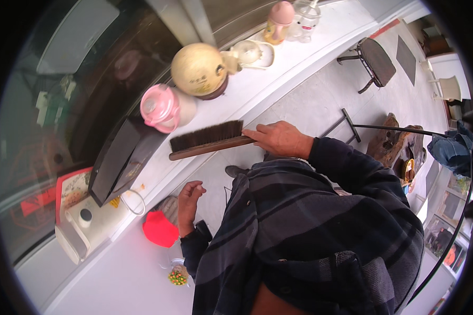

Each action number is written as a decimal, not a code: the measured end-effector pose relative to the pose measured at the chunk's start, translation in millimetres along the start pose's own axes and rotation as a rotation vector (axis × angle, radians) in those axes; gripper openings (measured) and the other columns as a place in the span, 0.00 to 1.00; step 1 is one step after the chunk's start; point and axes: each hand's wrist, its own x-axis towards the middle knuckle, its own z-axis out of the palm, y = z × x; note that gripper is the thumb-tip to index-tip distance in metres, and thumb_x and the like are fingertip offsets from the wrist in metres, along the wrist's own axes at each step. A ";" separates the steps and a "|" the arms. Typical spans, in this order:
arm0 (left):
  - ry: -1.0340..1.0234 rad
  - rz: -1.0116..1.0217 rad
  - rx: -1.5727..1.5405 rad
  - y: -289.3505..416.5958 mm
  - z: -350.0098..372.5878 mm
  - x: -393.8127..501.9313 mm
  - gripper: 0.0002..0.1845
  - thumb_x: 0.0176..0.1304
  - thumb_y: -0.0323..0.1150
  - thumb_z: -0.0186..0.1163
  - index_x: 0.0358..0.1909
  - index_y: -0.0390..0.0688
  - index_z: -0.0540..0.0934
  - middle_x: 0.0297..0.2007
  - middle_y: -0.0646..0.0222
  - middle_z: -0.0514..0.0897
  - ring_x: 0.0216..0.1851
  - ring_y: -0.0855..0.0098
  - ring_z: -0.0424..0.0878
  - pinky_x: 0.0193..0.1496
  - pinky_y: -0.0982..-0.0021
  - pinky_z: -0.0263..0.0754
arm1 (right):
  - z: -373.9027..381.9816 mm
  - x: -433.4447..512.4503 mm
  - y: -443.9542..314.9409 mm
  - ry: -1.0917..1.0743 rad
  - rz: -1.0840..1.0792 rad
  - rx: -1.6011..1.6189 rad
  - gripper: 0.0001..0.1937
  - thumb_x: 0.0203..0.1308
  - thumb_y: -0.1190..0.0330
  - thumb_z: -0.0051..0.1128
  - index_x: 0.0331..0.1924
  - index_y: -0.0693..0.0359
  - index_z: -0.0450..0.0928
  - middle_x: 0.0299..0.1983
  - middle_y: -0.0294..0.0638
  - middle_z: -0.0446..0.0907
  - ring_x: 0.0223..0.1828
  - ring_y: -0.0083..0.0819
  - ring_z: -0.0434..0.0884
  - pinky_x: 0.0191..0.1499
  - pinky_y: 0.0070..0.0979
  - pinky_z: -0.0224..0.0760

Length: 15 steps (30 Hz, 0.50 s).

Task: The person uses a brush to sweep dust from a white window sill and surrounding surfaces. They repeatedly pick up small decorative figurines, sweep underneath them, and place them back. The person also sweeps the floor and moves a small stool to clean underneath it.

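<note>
My right hand (pixel 280 138) grips one end of a wooden-handled bench brush (pixel 211 147). The brush lies roughly level across the view, dark bristles facing the white window sill (pixel 236 94). It appears to overlap the sill's front edge; whether the bristles touch the surface I cannot tell. My left hand (pixel 190 201) holds nothing, its fingers loosely curled and apart from the sill. Nearest the bristles on the sill is a pink-lidded plastic cup (pixel 161 108). A round cream-coloured ornament (pixel 199 71) on a dark base stands beside it.
Along the sill are a black box-like object (pixel 122 161), a white container (pixel 84 226), a clear dish (pixel 256 53), a pink-capped bottle (pixel 279 23) and a clear jar (pixel 305 19). A red item (pixel 160 228) is below. A stool (pixel 374 63) and wooden table (pixel 394 143) stand right.
</note>
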 end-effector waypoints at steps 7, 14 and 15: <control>-0.107 0.035 0.044 74.2 69.9 38.4 0.18 0.78 0.41 0.66 0.58 0.37 0.85 0.41 0.70 0.87 0.48 0.76 0.81 0.60 0.71 0.72 | -48.7 -77.5 86.1 0.081 0.081 -0.111 0.25 0.73 0.63 0.66 0.71 0.59 0.77 0.40 0.43 0.82 0.35 0.44 0.89 0.38 0.40 0.84; -0.123 0.152 0.152 126.1 124.9 86.8 0.14 0.80 0.37 0.66 0.56 0.36 0.85 0.44 0.71 0.87 0.47 0.77 0.83 0.56 0.72 0.76 | -80.1 -145.6 128.1 0.125 0.228 -0.120 0.24 0.73 0.65 0.66 0.69 0.59 0.78 0.40 0.44 0.82 0.35 0.45 0.88 0.38 0.40 0.84; -0.102 0.186 0.183 131.6 131.5 94.9 0.14 0.80 0.36 0.66 0.56 0.36 0.85 0.43 0.71 0.87 0.46 0.77 0.83 0.55 0.72 0.77 | -81.8 -153.0 131.1 0.137 0.250 -0.132 0.23 0.73 0.65 0.66 0.69 0.59 0.78 0.40 0.44 0.82 0.34 0.45 0.88 0.38 0.41 0.84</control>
